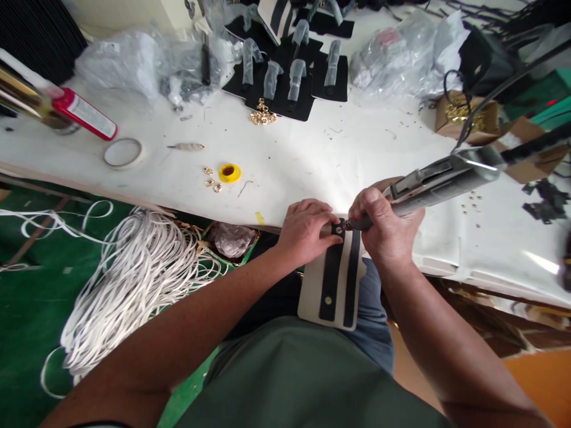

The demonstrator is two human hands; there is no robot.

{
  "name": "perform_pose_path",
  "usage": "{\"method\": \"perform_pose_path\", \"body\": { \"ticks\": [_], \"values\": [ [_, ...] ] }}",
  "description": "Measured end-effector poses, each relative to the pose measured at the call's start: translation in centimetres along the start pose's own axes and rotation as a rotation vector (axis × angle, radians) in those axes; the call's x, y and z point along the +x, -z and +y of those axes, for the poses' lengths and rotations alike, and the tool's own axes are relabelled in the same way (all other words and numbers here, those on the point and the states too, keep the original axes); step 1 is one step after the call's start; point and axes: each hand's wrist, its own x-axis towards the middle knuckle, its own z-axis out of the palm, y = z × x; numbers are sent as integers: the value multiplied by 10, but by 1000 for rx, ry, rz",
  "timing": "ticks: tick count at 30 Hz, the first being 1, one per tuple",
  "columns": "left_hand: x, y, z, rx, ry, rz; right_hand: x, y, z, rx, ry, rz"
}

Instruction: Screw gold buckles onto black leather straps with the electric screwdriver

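My right hand [387,229] is wrapped round a grey power screwdriver [437,184], which slants down to the left. Its tip meets a metal fastener at the top end of a dark strap, beside my left fingertips. That strap lies on a flat cream panel with dark stripes [328,282], over my lap at the table's front edge. My left hand [307,229] pinches the top of the striped panel between thumb and fingers. A second round metal fastener [328,301] shows lower on the dark stripe. The panel's far end is partly hidden beneath my left hand.
On the white table [303,154] are a yellow tape roll [229,173], gold hardware [262,113], an awl-like tool [187,147], and a red-labelled bottle [84,113]. Black panels with wrapped handles [289,89] lie behind. A box of brass pieces [466,116] stands right; white cord [129,285] heaps left.
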Motion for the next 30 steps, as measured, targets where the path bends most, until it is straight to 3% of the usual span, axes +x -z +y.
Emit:
{"method": "perform_pose_path", "body": {
  "ticks": [4,9,13,23,30],
  "values": [
    [0,1,-1,-7,-21,18,0,-4,3,146,24,-28],
    [1,5,3,-26,-1,20,2,-8,-6,445,-127,-147],
    [2,7,2,-26,-8,51,6,-11,-14,531,-214,-173],
    [2,7,4,-16,6,37,7,-8,-20,581,-267,-127],
    [0,2,1,10,-23,26,8,-7,-14,390,-186,-147]
  ]
}}
